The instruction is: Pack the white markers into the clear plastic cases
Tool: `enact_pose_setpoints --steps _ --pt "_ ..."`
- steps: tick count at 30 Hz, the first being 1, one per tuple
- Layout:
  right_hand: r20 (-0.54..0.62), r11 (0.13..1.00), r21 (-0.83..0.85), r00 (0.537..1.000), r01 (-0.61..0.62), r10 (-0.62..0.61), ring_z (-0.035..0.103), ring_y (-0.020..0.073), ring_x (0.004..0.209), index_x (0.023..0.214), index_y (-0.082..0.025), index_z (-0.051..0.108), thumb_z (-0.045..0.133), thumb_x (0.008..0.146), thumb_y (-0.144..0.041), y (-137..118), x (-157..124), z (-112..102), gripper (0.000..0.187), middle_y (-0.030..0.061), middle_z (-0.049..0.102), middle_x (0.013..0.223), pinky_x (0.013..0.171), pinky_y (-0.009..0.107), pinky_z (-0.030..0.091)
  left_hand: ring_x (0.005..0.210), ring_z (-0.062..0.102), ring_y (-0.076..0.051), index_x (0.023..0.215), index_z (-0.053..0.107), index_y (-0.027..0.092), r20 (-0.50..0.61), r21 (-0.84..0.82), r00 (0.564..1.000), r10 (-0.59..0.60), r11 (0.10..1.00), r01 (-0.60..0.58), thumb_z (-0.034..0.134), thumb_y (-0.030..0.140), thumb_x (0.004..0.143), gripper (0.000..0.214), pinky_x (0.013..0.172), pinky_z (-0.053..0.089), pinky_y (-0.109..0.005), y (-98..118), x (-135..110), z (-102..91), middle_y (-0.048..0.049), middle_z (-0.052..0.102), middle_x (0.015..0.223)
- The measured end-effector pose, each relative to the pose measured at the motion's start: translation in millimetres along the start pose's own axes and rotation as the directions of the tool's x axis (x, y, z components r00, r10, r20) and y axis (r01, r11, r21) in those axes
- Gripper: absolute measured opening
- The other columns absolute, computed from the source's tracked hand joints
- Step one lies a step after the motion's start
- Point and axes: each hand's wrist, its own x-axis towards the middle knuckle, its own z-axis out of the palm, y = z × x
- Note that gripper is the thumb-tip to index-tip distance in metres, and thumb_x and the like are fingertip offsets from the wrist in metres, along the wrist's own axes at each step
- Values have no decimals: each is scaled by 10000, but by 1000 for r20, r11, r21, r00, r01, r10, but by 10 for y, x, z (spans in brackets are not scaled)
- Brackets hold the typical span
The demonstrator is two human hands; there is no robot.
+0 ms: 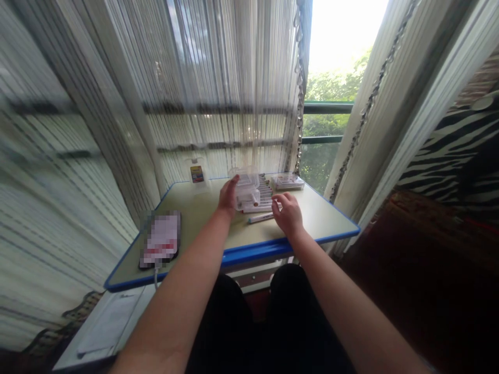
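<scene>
Clear marker case (247,191) sits mid-table, toward back edge, markers (265,191) lined up just right of it. Left hand (228,196) against case's left side, thumb on upper rim; full grip cannot tell. Right hand (288,213) hovers near markers, fingers (281,198) loosely spread, holding nothing. Loose marker (260,218) lies beside it on table (195,213). Phone (160,239) far left.

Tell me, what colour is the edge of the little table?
Blue. The table edge shows it best in the head view, running around the pale top.
</scene>
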Motion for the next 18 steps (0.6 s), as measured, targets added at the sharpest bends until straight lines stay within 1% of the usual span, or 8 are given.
enact_pose_setpoints --steps 2,5,7,9,13,15,18 --pt "20 994 -77 997 -75 77 539 225 934 935 -188 708 489 871 -246 20 13 4 236 84 647 962 875 335 406 853 669 -226 876 673 174 -71 -14 997 35 999 -36 683 557 650 444 724 511 -313 27 18 -17 -59 713 848" --pt "153 980 -165 979 -108 134 518 244 971 876 -231 735 519 864 -315 9 19 15 232 54 684 985 876 365 370 829 661 -210 858 671 183 -134 2 988 72 997 -73 681 576 635 451 696 502 -293 46 41 -43 -41 706 828" --pt "223 976 -198 965 -94 138 511 246 983 854 -254 740 510 871 -336 -14 18 20 245 34 698 979 862 368 355 822 658 -211 857 673 177 -125 16 989 77 997 -76 682 585 626 469 685 499 -289 42 46 -50 -44 705 825" --pt "253 973 -216 958 -80 135 508 244 982 848 -258 742 500 876 -336 -34 19 20 256 29 702 978 857 365 344 809 657 -210 863 676 169 -101 20 992 79 997 -77 682 585 624 480 673 496 -288 28 42 -48 -53 707 832" --pt "274 978 -197 955 -62 116 503 238 1002 924 -257 734 512 874 -359 -41 26 15 250 32 695 1005 866 348 336 772 656 -196 871 675 166 -59 36 994 88 996 -86 681 580 637 476 662 490 -283 -9 27 -44 -61 709 844" --pt "268 979 -185 955 -80 129 500 232 1026 959 -260 726 501 884 -371 -34 31 16 262 30 691 1025 875 343 332 761 656 -194 872 671 173 -56 41 994 96 995 -93 681 580 642 467 658 490 -285 -25 31 -47 -54 706 835" --pt "276 971 -209 945 -117 173 498 230 1037 928 -262 729 475 895 -362 -29 42 22 275 25 688 1027 873 345 327 775 658 -201 877 664 177 -69 27 992 106 994 -105 680 573 650 457 687 497 -295 -40 57 -54 -46 703 821"
